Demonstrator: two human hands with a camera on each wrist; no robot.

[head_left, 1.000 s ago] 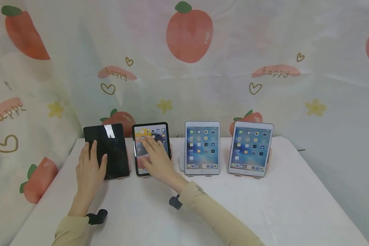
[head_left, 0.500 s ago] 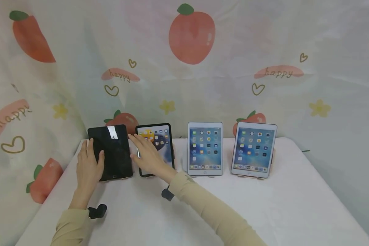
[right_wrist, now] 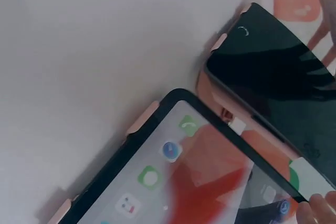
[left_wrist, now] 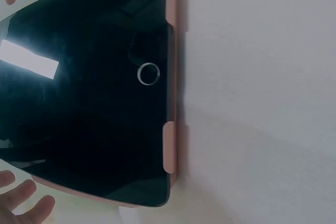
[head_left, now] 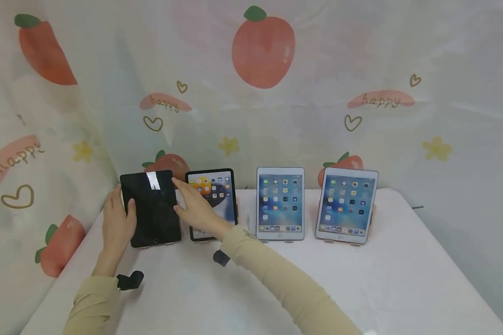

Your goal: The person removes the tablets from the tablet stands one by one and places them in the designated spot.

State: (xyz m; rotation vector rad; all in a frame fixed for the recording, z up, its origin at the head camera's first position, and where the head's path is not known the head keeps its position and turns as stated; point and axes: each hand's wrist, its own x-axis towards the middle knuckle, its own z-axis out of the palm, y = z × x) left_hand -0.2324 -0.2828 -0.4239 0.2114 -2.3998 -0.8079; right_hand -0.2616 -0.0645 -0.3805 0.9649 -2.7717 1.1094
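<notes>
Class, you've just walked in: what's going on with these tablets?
A person has the left hand and right hand at either side of the leftmost tablet, whose screen is dark; contact is hard to tell. The right hand is partly in front of the second tablet. That one, the third tablet and the fourth tablet show lit home screens. All four stand propped in a row.

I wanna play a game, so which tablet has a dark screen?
The black tablet, leftmost in the row, between the left hand and right hand. It shows no icons; the other three tablets do.
</notes>
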